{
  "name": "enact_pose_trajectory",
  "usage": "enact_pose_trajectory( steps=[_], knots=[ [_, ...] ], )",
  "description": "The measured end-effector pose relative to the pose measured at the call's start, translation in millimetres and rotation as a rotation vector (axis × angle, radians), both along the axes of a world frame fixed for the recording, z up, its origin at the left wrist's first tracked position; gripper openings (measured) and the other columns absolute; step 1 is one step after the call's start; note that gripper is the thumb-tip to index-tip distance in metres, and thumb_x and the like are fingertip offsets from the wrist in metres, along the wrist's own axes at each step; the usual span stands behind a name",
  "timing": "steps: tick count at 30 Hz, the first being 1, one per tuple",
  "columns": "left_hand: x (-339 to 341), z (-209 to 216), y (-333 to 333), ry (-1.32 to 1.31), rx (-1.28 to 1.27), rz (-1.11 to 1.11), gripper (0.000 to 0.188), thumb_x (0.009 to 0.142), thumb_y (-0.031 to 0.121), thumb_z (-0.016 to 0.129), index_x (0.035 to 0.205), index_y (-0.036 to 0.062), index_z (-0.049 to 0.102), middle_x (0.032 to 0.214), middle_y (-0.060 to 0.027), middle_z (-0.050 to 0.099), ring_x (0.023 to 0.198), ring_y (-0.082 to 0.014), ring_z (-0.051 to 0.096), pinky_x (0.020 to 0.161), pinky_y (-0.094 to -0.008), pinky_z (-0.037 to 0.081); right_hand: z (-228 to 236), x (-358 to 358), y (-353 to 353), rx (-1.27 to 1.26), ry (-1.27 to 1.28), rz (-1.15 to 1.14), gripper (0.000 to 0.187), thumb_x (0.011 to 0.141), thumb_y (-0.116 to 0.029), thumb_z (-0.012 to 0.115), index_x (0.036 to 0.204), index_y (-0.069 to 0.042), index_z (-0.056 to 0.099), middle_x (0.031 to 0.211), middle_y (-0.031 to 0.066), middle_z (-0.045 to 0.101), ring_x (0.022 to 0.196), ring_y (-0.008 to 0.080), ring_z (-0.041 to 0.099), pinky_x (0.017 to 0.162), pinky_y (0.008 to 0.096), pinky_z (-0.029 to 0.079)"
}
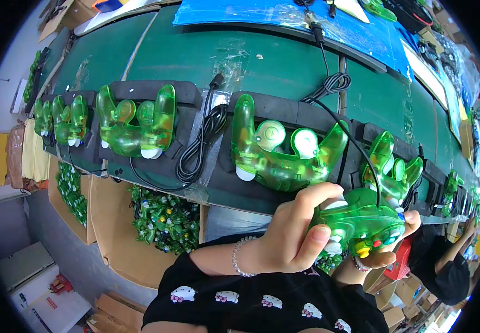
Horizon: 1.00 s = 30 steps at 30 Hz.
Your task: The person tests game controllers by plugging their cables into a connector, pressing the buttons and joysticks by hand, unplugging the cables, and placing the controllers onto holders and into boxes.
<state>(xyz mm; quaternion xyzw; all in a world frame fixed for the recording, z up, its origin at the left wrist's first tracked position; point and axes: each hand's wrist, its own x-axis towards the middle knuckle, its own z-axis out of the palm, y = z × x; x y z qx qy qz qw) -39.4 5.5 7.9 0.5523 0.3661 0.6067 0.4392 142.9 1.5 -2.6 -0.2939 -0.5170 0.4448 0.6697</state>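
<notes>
A translucent green controller is clamped by the fingers of the left hand and the right hand near the edge of a green bench, where other controllers are cradled in black foam blocks, and farther back a blue sheet is laid.

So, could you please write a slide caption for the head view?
Left hand and right hand hold a green controller; more controllers lie on black foam along the bench.
</notes>
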Motion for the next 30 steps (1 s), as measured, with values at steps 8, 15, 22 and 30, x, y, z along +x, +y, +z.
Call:
enact_pose_trajectory(
  steps=[8, 15, 22, 30],
  knots=[
    [-5.2, 3.9, 6.2, -0.041, 0.011, -0.061, 0.04, 0.091, 0.022, 0.044, 0.118, -0.0055, 0.036, 0.093, -0.0195, 0.057, 0.078, -0.0323, 0.059, 0.069, -0.0357, 0.047, 0.4, -0.3, -0.5, 0.013, 0.021, -0.083, 0.07, 0.075, -0.056, 0.06, 0.114, -0.006, 0.029, 0.112, 0.023, 0.048, 0.099, 0.0296, 0.053, 0.086, 0.0395, 0.043],
    [-28.1, 9.0, 17.6, 0.076, 0.127, -0.315, 0.068, 0.077, 0.04, 0.065, 0.127, 0.0021, 0.036, 0.097, -0.0169, 0.052, 0.074, -0.0313, 0.057, 0.064, -0.0369, 0.048, -4.6, -5.2, -8.7, -0.023, 0.152, -0.029, 0.034, 0.092, -0.031, 0.039, 0.119, -0.011, 0.031, 0.117, 0.0249, 0.046, 0.104, 0.0335, 0.052, 0.086, 0.0426, 0.045],
    [-37.8, 25.3, 11.4, 0.393, 0.049, -0.255, 0.068, 0.063, 0.025, 0.078, 0.119, 0.0056, 0.045, 0.089, -0.0143, 0.053, 0.067, -0.0272, 0.056, 0.055, -0.034, 0.048, 0.4, -16.1, -14.5, -0.295, -0.126, -0.219, 0.047, 0.081, -0.047, 0.056, 0.11, -0.012, 0.042, 0.1, 0.0163, 0.048, 0.086, 0.0259, 0.048, 0.075, 0.0334, 0.041],
    [-37.5, 25.5, 10.2, 0.409, 0.121, -0.216, 0.07, 0.057, 0.024, 0.084, 0.115, 0.0068, 0.048, 0.086, -0.0143, 0.055, 0.066, -0.0275, 0.059, 0.053, -0.0326, 0.048, -3.9, -8.0, -6.1, -0.182, 0.039, 0.122, 0.038, 0.086, -0.038, 0.053, 0.111, -0.014, 0.038, 0.122, 0.0227, 0.038, 0.095, 0.0306, 0.05, 0.079, 0.0396, 0.046]
  ],
)
